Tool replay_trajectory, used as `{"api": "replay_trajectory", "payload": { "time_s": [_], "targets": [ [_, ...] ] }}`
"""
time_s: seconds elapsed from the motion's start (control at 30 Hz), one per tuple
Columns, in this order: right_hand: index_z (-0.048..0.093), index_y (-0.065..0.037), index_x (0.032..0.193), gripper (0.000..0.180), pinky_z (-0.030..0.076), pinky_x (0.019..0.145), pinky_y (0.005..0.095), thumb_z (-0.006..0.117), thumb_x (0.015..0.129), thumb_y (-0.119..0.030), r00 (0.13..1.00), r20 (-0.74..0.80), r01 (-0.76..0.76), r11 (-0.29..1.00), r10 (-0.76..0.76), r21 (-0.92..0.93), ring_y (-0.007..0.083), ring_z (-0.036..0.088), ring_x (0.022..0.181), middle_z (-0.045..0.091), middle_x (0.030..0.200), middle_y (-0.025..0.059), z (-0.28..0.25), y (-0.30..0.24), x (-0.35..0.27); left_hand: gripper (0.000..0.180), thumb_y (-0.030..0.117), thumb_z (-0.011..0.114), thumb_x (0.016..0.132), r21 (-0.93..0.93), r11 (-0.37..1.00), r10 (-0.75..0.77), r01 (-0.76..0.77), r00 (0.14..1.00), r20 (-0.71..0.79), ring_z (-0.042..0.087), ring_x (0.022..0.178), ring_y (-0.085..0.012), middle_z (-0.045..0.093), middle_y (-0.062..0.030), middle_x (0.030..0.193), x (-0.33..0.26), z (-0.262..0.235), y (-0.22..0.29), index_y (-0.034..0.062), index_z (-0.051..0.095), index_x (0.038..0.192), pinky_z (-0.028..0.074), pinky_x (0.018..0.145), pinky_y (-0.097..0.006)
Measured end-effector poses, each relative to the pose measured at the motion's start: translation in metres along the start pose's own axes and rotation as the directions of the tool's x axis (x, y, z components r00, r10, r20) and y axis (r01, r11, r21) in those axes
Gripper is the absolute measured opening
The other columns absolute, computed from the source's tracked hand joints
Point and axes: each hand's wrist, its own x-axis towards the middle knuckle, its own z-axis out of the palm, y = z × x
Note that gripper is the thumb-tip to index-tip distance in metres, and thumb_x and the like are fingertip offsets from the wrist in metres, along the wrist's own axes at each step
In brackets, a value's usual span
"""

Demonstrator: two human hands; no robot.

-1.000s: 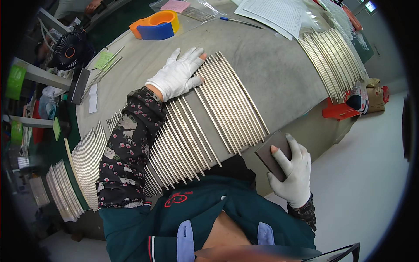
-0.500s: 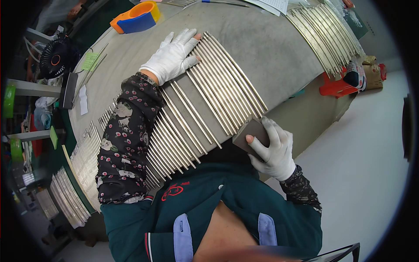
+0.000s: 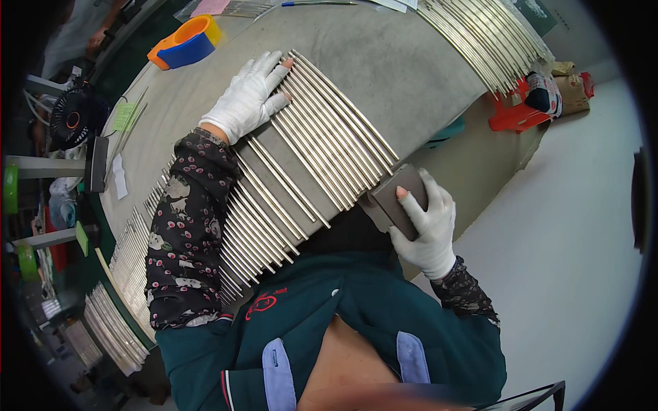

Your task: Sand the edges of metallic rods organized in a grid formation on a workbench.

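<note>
A row of slim silvery metal rods (image 3: 336, 130) lies side by side across the grey table, near ends at its edge. My left hand (image 3: 248, 96), in a white glove with bare thumb and fingertip, rests spread over the far ends of these rods. In my right hand (image 3: 430, 226), gloved likewise, is a grey-brown rectangular block (image 3: 403, 195), gripped between thumb and fingers. The block stands at the near ends of the rods, just past the table edge; whether it touches them I cannot tell. More rods (image 3: 253, 233) lie left of a gap, partly under my left forearm.
An orange, yellow and blue ring-shaped holder (image 3: 188, 42) stands at the far left. Another bundle of rods (image 3: 480, 41) lies at the far right, near a red stool (image 3: 517, 109). A black fan (image 3: 74, 116) is at left, and a blue pen (image 3: 319, 3) lies at the back.
The whole view has shifted, so the table things sit further left. The block is turned more upright and slightly off the rod ends. My left hand stays on the rods.
</note>
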Motion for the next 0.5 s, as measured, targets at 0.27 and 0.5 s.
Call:
{"api": "replay_trajectory", "payload": {
  "time_s": [0.27,0.5],
  "targets": [
    [0.057,-0.016,0.118,0.067,0.04,0.084,0.0414,0.074,0.054,-0.015,0.999,-0.031,-0.041,0.999,0.041,0.002,0.0344,0.049,0.106,0.045,0.13,0.0229,-0.002,-0.002,0.002,0.056,0.036,0.047,0.093,0.076,0.997,-0.019,0.018,1.0,0.004,0.027,0.135,-0.0376,0.029,-0.0175,0.147,-0.002,-0.002,0.011,0.0117,0.034,0.142,0.02,0.112,-0.046],
    [0.056,-0.015,0.121,0.068,0.038,0.091,0.0433,0.073,0.055,-0.012,0.992,-0.033,-0.122,0.992,0.122,0.003,0.0355,0.046,0.11,0.041,0.133,0.0211,-0.006,0.011,-0.002,0.055,0.038,0.044,0.092,0.181,0.973,0.14,-0.142,0.99,0.024,0.027,0.136,-0.033,0.029,-0.0132,0.148,0.029,0.006,0.044,0.0122,0.036,0.14,0.02,0.11,-0.051]
  ]
}}
